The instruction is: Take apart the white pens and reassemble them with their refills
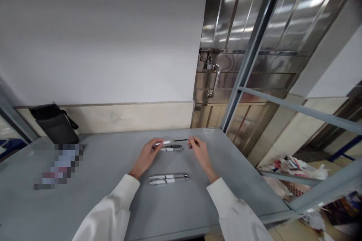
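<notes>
My left hand (150,152) pinches a white pen barrel (166,142) above the far part of the grey table. A thin dark ink refill (180,140) runs from the barrel's right end to the fingers of my right hand (198,147), which are closed on its other end. Just below the barrel lies a white-and-grey pen (171,149), with a dark pen-like piece (174,146) right beside it; my left fingers partly cover them. Nearer to me, between my forearms, two white-and-grey pens (169,176) rest side by side, tips to the right.
At the table's (110,196) back left stands a tilted dark bottle (58,124) with a strap, a blurred-out item (60,167) before it. A wall borders the back. Right of the table are a metal frame (249,45), a padlocked metal door (220,60) and plastic bags (296,167).
</notes>
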A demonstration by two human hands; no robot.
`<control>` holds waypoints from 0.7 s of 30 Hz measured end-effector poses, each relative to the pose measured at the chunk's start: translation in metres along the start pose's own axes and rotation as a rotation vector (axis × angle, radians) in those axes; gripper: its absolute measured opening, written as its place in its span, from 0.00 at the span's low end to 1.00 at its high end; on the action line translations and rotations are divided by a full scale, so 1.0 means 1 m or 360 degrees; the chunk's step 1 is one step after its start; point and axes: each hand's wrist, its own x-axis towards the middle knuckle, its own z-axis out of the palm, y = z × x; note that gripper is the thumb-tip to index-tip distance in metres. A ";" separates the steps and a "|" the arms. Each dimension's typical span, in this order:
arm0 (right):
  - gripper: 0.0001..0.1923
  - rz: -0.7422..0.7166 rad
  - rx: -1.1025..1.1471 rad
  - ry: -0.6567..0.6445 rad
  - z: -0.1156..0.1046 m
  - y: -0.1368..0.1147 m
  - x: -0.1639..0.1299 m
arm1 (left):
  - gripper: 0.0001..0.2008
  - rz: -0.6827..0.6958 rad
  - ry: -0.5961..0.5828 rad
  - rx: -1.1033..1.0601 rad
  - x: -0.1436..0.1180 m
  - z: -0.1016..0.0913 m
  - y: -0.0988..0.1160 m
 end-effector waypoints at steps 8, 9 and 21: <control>0.23 -0.0026 -0.0001 -0.0026 0.001 -0.001 0.000 | 0.15 -0.0010 -0.0001 -0.0009 0.000 0.000 -0.003; 0.23 -0.0021 -0.0013 -0.0028 0.001 -0.001 0.000 | 0.15 -0.0008 -0.0002 -0.0010 0.000 0.000 -0.002; 0.26 -0.0083 -0.0067 -0.0002 0.000 0.006 0.002 | 0.15 -0.0044 0.0043 0.0008 0.001 -0.002 0.000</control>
